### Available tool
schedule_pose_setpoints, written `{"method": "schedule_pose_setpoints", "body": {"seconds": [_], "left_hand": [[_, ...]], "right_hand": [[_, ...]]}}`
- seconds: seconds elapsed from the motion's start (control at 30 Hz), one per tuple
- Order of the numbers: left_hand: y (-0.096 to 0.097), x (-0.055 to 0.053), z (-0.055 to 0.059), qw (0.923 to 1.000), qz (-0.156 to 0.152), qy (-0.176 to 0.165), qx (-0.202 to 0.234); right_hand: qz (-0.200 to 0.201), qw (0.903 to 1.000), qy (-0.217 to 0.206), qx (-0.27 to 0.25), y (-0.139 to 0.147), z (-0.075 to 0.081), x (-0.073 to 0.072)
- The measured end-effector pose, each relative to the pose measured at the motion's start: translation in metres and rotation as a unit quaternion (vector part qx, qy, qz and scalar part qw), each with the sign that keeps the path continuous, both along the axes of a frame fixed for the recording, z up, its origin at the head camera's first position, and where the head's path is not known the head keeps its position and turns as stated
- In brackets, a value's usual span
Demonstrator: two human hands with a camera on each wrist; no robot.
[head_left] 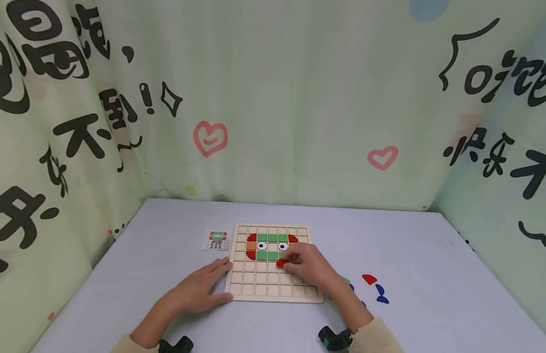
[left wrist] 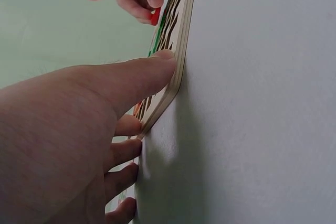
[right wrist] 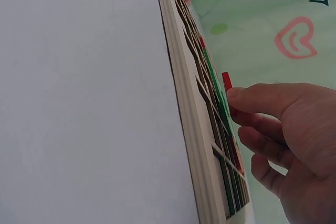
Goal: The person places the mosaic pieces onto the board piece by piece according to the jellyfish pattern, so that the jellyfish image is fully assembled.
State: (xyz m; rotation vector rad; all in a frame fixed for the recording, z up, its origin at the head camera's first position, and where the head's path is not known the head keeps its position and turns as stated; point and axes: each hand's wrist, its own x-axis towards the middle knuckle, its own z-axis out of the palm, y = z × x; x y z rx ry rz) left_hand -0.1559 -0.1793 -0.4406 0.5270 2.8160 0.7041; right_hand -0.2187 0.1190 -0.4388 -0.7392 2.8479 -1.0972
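Note:
A wooden grid board (head_left: 277,298) lies on the table, its upper rows filled with red, green and orange pieces and two eye tiles (head_left: 262,246). My left hand (head_left: 197,288) rests at the board's left side, fingers extended; in the left wrist view the thumb (left wrist: 157,69) lies on the rim. Between thumb and fingers, my right hand (head_left: 311,265) pinches a small red piece (head_left: 280,263) just below the green row. The right wrist view shows this red piece (right wrist: 227,80) standing out past the thumb tip. Part of the board's right side is hidden under the right hand.
A small picture card (head_left: 217,239) with a figure on a grid lies left of the board. Right of the board are a loose red piece (head_left: 369,279) and blue pieces (head_left: 382,299); others are partly hidden by the right forearm. A patterned curtain (head_left: 290,98) surrounds the table.

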Motion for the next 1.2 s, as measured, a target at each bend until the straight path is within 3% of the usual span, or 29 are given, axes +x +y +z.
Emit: {"method": "schedule_pose_setpoints", "body": {"seconds": [0.53, 1.2], "left_hand": [[-0.001, -0.002, -0.004, 0.9999, 0.009, -0.001, -0.010], [0.001, -0.001, 0.000, 0.9999, 0.007, -0.007, -0.007]], "right_hand": [[0.035, 0.9994, 0.005, -0.004, -0.038, -0.006, 0.004], [0.057, 0.9981, 0.006, 0.022, -0.044, -0.001, 0.001]]}}
